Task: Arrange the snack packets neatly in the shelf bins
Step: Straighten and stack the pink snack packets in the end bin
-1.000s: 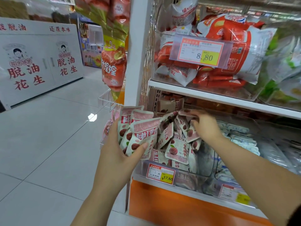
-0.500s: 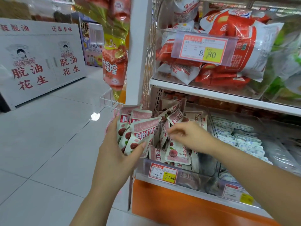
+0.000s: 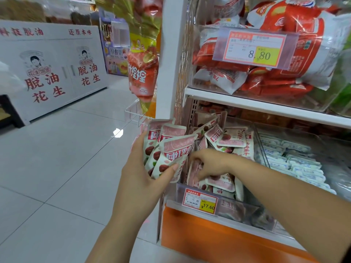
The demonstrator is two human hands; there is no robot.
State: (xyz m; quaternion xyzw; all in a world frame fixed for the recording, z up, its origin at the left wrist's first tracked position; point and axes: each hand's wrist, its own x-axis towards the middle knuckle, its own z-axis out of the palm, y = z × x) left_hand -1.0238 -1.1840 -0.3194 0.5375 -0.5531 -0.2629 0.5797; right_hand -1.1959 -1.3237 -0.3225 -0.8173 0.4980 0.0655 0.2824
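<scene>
The left hand [image 3: 140, 179] grips a bunch of pink and white plastic snack packets [image 3: 171, 150], its thumb pressed on the front one. The bunch stands fanned upright just left of the clear plastic shelf bin [image 3: 237, 207]. Beside it, the right hand [image 3: 210, 164] reaches down into this bin, with fingers curled on one pink packet [image 3: 193, 172] of the loose pile [image 3: 231, 139] lying behind and under this hand

Smooth, faintly glossy plastic film is seen on the snack packets [image 3: 176, 149]; the bin [image 3: 233, 207] is made of clear plastic; the floor tiles [image 3: 57, 158] are finished glossy.
</scene>
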